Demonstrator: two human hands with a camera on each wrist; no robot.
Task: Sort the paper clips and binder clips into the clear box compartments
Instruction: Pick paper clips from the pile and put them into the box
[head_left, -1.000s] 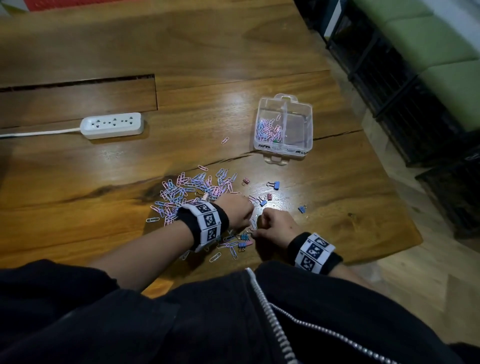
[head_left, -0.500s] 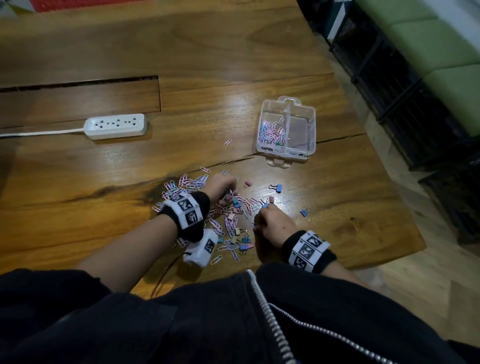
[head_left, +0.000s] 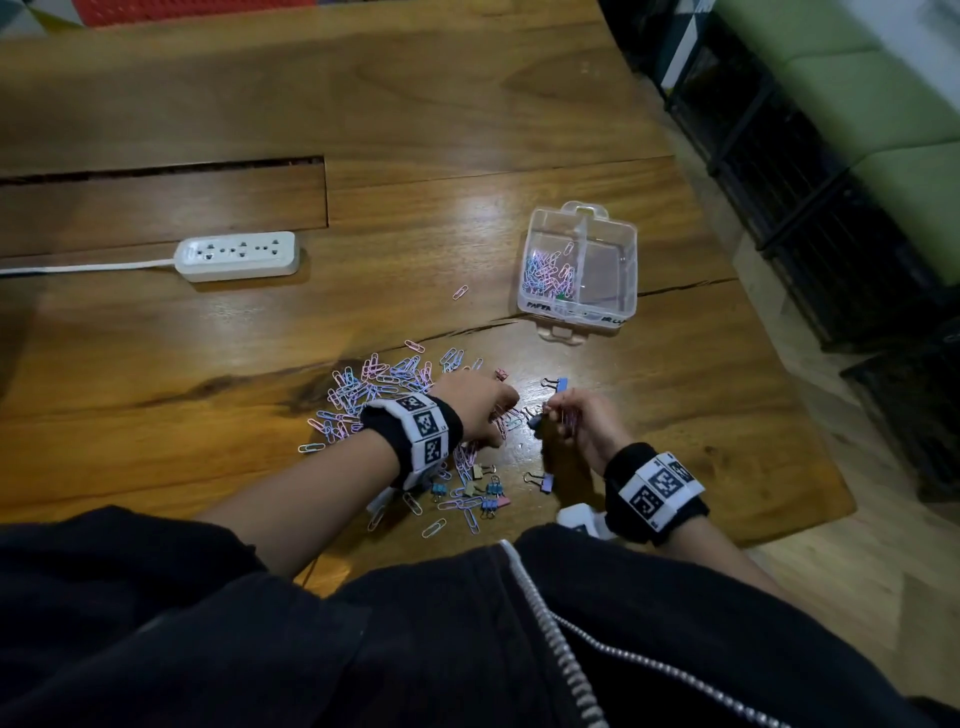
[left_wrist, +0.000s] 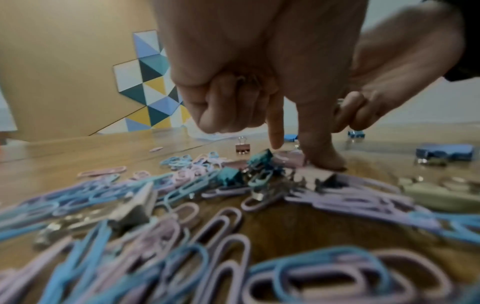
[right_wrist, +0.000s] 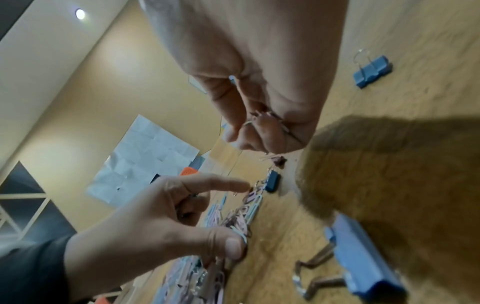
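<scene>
Pink and blue paper clips (head_left: 374, 389) lie heaped on the wooden table (head_left: 208, 364), with small binder clips (head_left: 488, 493) mixed in nearer me. My left hand (head_left: 498, 415) is down on the heap (left_wrist: 182, 185): thumb and forefinger touch the clips (right_wrist: 241, 216), the other fingers curl round a bit of wire. My right hand (head_left: 558, 413) hovers just right of it, pinching a few pink paper clips (right_wrist: 270, 121). The clear box (head_left: 579, 270) stands open beyond the hands; paper clips fill its left compartment, and the right one looks bare.
A blue binder clip (head_left: 558, 384) lies just beyond my right hand and a purple one (head_left: 543, 480) lies nearer me. One stray paper clip (head_left: 460, 292) sits left of the box. A white power strip (head_left: 239, 255) lies far left. The table's edge (head_left: 810, 415) runs close on the right.
My left hand left the spot beside the right hand, reached out into the heap, then came back toward the right hand. The right hand rose a little and moved forward with its clips.
</scene>
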